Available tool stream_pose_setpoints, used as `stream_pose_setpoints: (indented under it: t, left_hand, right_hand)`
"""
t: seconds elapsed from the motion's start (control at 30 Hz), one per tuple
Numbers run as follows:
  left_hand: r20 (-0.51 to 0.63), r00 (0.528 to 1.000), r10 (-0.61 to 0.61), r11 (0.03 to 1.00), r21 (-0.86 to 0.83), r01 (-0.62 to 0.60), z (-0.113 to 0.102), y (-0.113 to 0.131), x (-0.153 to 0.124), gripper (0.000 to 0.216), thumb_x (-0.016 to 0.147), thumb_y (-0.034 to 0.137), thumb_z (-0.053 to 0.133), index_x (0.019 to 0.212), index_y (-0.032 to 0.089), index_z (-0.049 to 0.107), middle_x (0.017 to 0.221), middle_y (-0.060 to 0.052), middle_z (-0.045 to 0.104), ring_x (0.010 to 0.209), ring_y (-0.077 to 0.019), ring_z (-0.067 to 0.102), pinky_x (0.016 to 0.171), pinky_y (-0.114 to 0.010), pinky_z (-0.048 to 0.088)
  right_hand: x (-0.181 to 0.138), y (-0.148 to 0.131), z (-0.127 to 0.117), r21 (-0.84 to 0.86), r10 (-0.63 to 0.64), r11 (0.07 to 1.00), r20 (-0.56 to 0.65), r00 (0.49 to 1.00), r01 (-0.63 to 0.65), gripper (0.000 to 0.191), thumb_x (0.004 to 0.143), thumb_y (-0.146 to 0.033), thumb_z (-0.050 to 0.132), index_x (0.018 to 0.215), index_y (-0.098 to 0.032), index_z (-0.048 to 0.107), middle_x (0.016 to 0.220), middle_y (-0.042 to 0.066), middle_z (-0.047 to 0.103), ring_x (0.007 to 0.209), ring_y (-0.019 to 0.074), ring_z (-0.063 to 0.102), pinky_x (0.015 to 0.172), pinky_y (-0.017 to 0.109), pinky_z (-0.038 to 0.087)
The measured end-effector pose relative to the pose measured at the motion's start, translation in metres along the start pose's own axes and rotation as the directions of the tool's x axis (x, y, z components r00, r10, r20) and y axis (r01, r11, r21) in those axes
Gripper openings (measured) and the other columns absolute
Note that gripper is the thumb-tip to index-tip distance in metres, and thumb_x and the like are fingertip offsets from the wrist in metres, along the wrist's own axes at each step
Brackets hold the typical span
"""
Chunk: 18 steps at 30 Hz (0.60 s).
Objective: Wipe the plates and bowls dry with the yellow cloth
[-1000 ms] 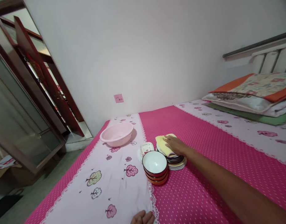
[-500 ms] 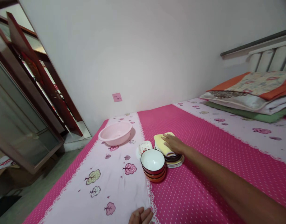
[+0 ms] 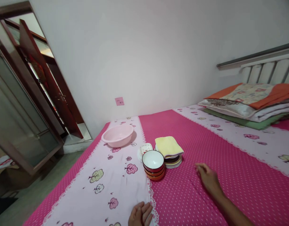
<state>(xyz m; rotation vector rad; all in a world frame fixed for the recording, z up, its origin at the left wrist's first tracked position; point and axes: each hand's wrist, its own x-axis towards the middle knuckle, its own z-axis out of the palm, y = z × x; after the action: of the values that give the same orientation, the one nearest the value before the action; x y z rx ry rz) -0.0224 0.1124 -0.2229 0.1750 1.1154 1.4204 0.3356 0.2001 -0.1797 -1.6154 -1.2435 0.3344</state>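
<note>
A folded yellow cloth (image 3: 168, 146) lies on top of a stack of plates (image 3: 174, 164). In front and to the left stand several stacked bowls (image 3: 153, 160), white inside with dark and orange outsides. Behind these bowls is a small white patterned dish (image 3: 145, 147). My right hand (image 3: 207, 178) is off to the right of the plates, touching none of them; its fingers are loosely bent, a bit blurred, and hold nothing. Low in the view, my left hand (image 3: 140, 214) rests over the bedspread with palm up, fingers apart and empty.
A pink basin (image 3: 118, 136) stands on the pink and white bedspread (image 3: 125, 191), back left, close to the wall. Folded bedding and a pillow (image 3: 248, 97) are piled at the right. Beyond the bed's left edge are the floor and a glass door (image 3: 22, 116).
My right hand has left the yellow cloth and moved right and toward me. The cloth stays on the plates. My left hand is slightly higher in view, and the camera has shifted a little.
</note>
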Motion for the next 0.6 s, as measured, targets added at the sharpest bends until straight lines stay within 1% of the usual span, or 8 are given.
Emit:
stream_pose_setpoints:
  t: [0.07,0.13,0.23,0.33,0.4,0.43,0.5,0.6]
  left_hand:
    - [0.01,1.0,0.005,1.0,-0.006,-0.004,0.003,0.002,-0.005,0.032,0.085,0.019,0.062,0.116,0.013,0.055,0.09,-0.022,0.079,0.083,-0.032,0.079,0.081,-0.043,0.059]
    - [0.03,1.0,0.002,1.0,-0.01,-0.001,0.007,0.004,-0.012,0.033,0.085,0.016,0.064,0.116,0.012,0.055,0.085,-0.018,0.078,0.081,-0.0305,0.079,0.078,-0.04,0.06]
    - [0.08,0.997,-0.009,1.0,-0.027,0.012,0.012,0.009,-0.023,0.028,0.086,0.017,0.066,0.112,0.011,0.058,0.072,-0.009,0.074,0.066,-0.0247,0.076,0.067,-0.033,0.059]
    - [0.15,0.988,-0.047,0.994,-0.094,0.061,0.011,0.022,-0.036,0.025,0.09,0.019,0.065,0.113,0.011,0.061,0.055,0.005,0.055,0.044,-0.0112,0.055,0.047,-0.019,0.042]
    - [0.211,0.972,-0.099,0.979,-0.152,0.133,0.005,0.037,-0.047,0.019,0.096,0.016,0.058,0.113,0.011,0.062,0.05,0.011,0.036,0.039,-0.0062,0.039,0.044,-0.015,0.03]
    - [0.237,0.964,-0.119,0.97,-0.178,0.164,0.0,0.045,-0.054,0.017,0.098,0.016,0.055,0.112,0.009,0.062,0.05,0.012,0.031,0.039,-0.0052,0.035,0.045,-0.015,0.028]
    - [0.265,0.954,-0.137,0.954,-0.225,0.199,-0.014,0.059,-0.068,0.017,0.1,0.015,0.052,0.11,0.006,0.062,0.052,0.013,0.026,0.039,-0.0043,0.03,0.045,-0.016,0.024]
    - [0.266,0.953,-0.147,0.937,-0.271,0.221,-0.042,0.071,-0.086,0.02,0.099,0.014,0.054,0.112,0.001,0.06,0.053,0.013,0.026,0.037,-0.0025,0.028,0.043,-0.018,0.02]
  right_hand:
    - [-0.05,0.006,-0.002,0.047,0.023,0.999,0.065,0.998,-0.026,0.038,0.089,-0.048,0.045,0.087,-0.022,0.072,0.078,0.01,0.079,0.07,0.0302,0.075,0.064,0.041,0.06]
    - [-0.092,0.005,0.0,0.08,0.023,0.996,0.111,0.994,-0.032,0.034,0.083,-0.054,0.05,0.085,-0.029,0.072,0.088,0.009,0.082,0.082,0.0334,0.077,0.072,0.043,0.06]
    - [-0.128,-0.003,-0.001,0.14,0.025,0.989,0.183,0.983,-0.051,0.031,0.081,-0.056,0.053,0.081,-0.033,0.073,0.09,0.007,0.081,0.087,0.0341,0.076,0.08,0.044,0.058]
    - [-0.13,-0.008,-0.007,0.195,0.058,0.975,0.244,0.968,-0.107,0.031,0.078,-0.057,0.058,0.081,-0.031,0.075,0.084,0.006,0.08,0.083,0.0341,0.075,0.078,0.044,0.057]
    - [-0.123,-0.009,-0.01,0.234,0.094,0.959,0.271,0.958,-0.16,0.032,0.072,-0.057,0.062,0.076,-0.028,0.075,0.078,0.006,0.079,0.079,0.0333,0.073,0.075,0.043,0.056]
    - [-0.12,-0.008,-0.012,0.255,0.117,0.948,0.278,0.953,-0.191,0.032,0.069,-0.056,0.063,0.074,-0.027,0.075,0.075,0.006,0.078,0.075,0.0324,0.072,0.073,0.043,0.056]
    - [-0.118,-0.007,-0.015,0.302,0.178,0.916,0.287,0.941,-0.265,0.035,0.064,-0.056,0.065,0.074,-0.024,0.076,0.068,0.006,0.075,0.066,0.0294,0.07,0.065,0.04,0.056]
    - [-0.126,-0.001,-0.026,0.374,0.283,0.844,0.301,0.911,-0.386,0.043,0.063,-0.058,0.066,0.083,-0.022,0.078,0.058,0.003,0.068,0.053,0.0252,0.066,0.051,0.037,0.053]
